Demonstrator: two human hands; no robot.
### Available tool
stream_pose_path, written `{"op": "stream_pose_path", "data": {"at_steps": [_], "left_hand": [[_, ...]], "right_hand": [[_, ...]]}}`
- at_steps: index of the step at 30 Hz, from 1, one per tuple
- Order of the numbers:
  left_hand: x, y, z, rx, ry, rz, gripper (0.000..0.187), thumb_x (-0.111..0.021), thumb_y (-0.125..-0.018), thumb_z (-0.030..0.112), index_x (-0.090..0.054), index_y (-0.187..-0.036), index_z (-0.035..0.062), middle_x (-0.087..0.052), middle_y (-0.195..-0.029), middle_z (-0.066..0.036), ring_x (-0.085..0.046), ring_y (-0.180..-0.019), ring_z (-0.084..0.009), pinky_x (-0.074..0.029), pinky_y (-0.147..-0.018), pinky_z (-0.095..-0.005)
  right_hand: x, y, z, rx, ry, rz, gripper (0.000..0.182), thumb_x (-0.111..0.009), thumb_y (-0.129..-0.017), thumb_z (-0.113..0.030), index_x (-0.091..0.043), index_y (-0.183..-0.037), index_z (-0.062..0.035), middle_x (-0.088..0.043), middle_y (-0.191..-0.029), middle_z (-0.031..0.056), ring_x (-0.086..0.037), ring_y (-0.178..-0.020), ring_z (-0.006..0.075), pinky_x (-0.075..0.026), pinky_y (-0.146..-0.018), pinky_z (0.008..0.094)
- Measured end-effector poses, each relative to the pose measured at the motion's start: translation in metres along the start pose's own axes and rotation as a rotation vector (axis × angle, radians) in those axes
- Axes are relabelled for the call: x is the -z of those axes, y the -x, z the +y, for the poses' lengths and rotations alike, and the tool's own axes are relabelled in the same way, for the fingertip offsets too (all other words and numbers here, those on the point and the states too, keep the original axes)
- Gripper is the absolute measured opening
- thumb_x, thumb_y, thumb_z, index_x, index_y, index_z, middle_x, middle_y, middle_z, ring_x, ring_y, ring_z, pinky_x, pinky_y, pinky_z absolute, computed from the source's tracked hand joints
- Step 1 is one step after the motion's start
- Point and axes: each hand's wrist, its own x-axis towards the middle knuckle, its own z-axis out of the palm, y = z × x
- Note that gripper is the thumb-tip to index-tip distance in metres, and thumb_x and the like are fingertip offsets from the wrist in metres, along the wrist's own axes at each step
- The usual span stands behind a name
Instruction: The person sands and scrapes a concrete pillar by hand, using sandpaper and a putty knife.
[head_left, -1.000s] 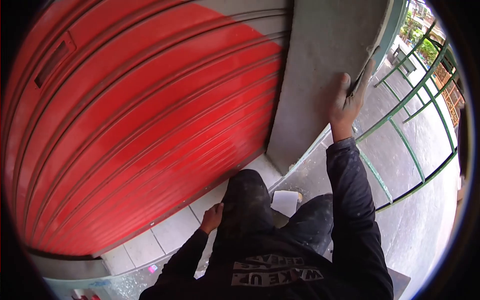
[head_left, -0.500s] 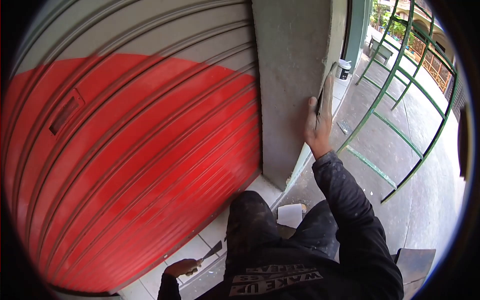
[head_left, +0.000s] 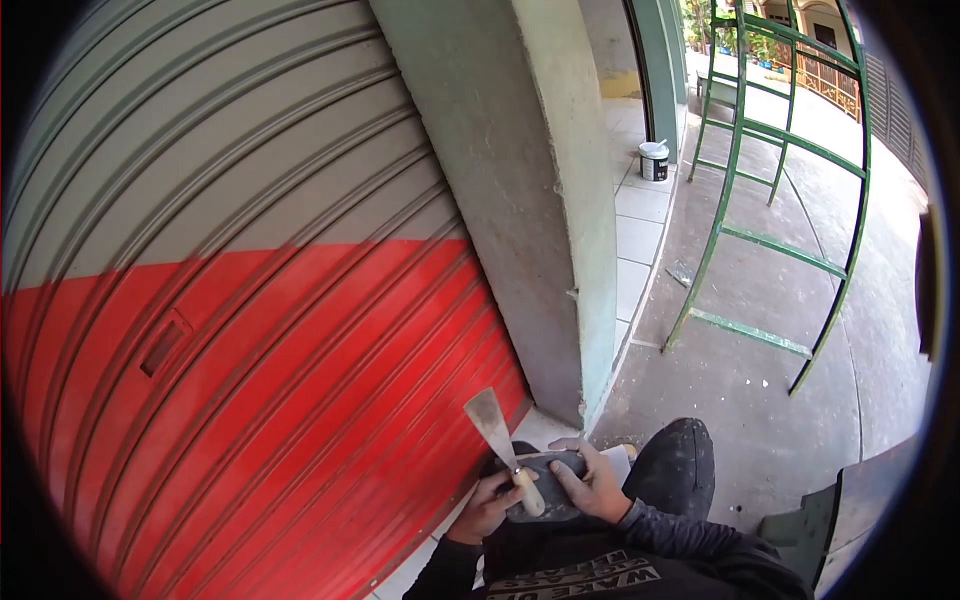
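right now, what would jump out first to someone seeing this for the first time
The ribbed metal roller shutter, grey above and bright red below, fills the whole left side. Right of it stands a rough grey concrete pillar, with a green metal scaffold frame farther right on the pavement. At the bottom centre the left hand grips a wooden-handled flat-bladed putty knife, blade up, while the right hand holds a dark flat board beside it.

I am outside a closed shopfront on a street: a red and grey roller shutter (head_left: 250, 330), a concrete pillar (head_left: 520, 200), green scaffolding (head_left: 770, 170), a paint bucket (head_left: 654, 160).
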Motion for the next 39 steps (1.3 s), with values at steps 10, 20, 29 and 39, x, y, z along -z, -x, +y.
{"op": "stream_pose_path", "data": {"at_steps": [10,20,29,39], "left_hand": [[-0.077,-0.066,0.096,-0.529,-1.125,-0.087,0.031,-0.077,-0.090,0.019,-0.072,-0.116,0.0029,-0.073,-0.106,-0.019,-0.072,-0.092,-0.0372,-0.058,-0.078,-0.0416],[-0.069,-0.071,0.341,-1.412,-1.426,0.776,0.032,-0.059,-0.103,0.016,-0.071,-0.126,-0.0028,-0.073,-0.121,-0.018,-0.071,-0.111,-0.0301,-0.056,-0.093,-0.0403],[-0.166,-0.232,0.554,-1.909,-1.199,0.441,0.082,-0.065,-0.089,0.022,-0.030,-0.158,-0.0062,-0.041,-0.155,-0.034,-0.039,-0.145,-0.0462,-0.027,-0.122,-0.0443],[-0.169,-0.278,0.547,-2.229,-1.086,0.599,0.080,-0.052,-0.078,0.006,-0.035,-0.155,-0.0078,-0.050,-0.145,-0.037,-0.047,-0.137,-0.0497,-0.034,-0.119,-0.0447]], "right_hand": [[0.037,-0.027,-0.038,0.089,0.072,0.140,0.051,-0.067,-0.096,-0.010,-0.052,-0.143,0.0045,-0.068,-0.123,0.0229,-0.067,-0.111,0.0313,-0.048,-0.104,0.0408],[0.117,-0.123,-0.046,0.318,0.378,0.509,0.058,-0.048,-0.108,-0.019,-0.032,-0.161,-0.0027,-0.060,-0.080,0.0195,-0.060,-0.072,0.0287,-0.049,-0.073,0.0410],[0.112,-0.230,-0.094,0.367,0.374,0.434,0.051,-0.050,-0.107,-0.030,-0.046,-0.157,-0.0178,-0.066,-0.089,0.0303,-0.063,-0.081,0.0407,-0.050,-0.088,0.0467],[0.146,-0.261,-0.178,0.167,0.240,0.244,0.051,-0.046,-0.110,-0.038,-0.045,-0.158,-0.0226,-0.063,-0.078,0.0098,-0.052,-0.047,0.0126,-0.051,-0.045,0.0305]]}}
